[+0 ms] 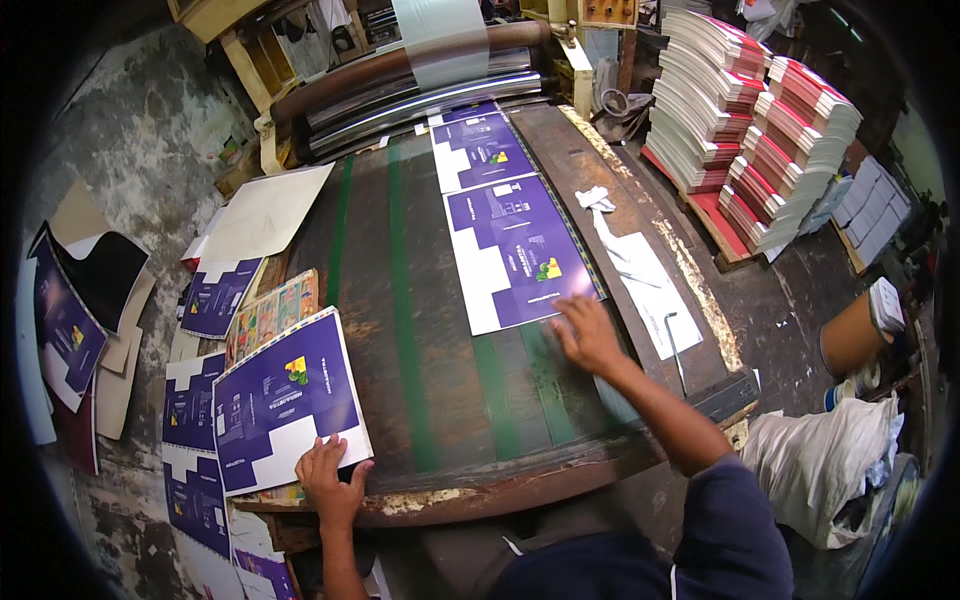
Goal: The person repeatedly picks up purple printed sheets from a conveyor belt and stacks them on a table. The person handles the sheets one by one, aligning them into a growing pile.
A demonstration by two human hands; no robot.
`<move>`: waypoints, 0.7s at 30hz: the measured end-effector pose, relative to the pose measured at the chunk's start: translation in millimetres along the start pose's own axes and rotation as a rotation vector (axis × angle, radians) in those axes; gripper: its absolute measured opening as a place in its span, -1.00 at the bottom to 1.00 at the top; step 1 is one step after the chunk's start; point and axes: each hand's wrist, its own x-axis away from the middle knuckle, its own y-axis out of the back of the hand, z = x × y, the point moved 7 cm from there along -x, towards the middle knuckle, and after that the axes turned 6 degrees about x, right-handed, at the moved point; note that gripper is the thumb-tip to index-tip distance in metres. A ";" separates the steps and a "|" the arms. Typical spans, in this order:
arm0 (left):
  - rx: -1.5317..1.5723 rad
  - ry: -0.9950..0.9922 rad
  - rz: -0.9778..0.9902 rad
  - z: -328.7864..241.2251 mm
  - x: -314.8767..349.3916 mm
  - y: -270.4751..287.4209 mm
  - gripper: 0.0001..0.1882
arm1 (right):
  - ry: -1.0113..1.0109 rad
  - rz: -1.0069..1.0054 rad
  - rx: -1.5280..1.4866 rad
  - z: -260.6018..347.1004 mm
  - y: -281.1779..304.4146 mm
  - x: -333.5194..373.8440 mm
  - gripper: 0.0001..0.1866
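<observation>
A stack of purple and white printed sheets [290,400] lies at the table's left edge. On the stack's near right corner rests my left hand [332,478], fingers laid on the top sheet and thumb apart at the edge. My right hand [588,335] is open at the near right corner of a single printed sheet [520,255] in the middle of the table. Its fingertips are over or touching that corner; contact is hard to tell. Beyond it, a second printed sheet [480,145] lies end to end with the first, its far end by the rollers [425,105].
Green belts [405,300] run along the dark table. A white cloth [610,230], a white paper and a hex key [675,345] lie at its right side. Tall stacks of red and white sheets [790,150] stand on pallets at right, near a white sack [825,465].
</observation>
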 end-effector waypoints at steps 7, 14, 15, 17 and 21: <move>0.475 0.427 -0.151 62.9 4.8 -2.2 -0.57 | -0.362 0.301 -0.853 53.3 -25.0 59.1 -0.55; 0.485 0.565 -0.272 -12.6 11.4 3.5 -0.58 | -0.613 0.662 -1.537 125.1 -17.7 70.7 -0.47; 0.555 0.407 -0.254 -30.2 17.6 -5.7 -0.62 | -0.626 0.720 -1.635 137.3 -14.3 70.4 -0.48; 0.626 -0.021 -0.073 -105.3 -0.4 -7.2 -0.69 | -0.666 0.832 -1.686 139.2 -19.2 79.6 -0.54; 0.415 -0.256 0.147 -135.0 19.7 -19.3 -0.56 | -0.875 0.819 -1.628 128.1 -37.1 116.1 -0.69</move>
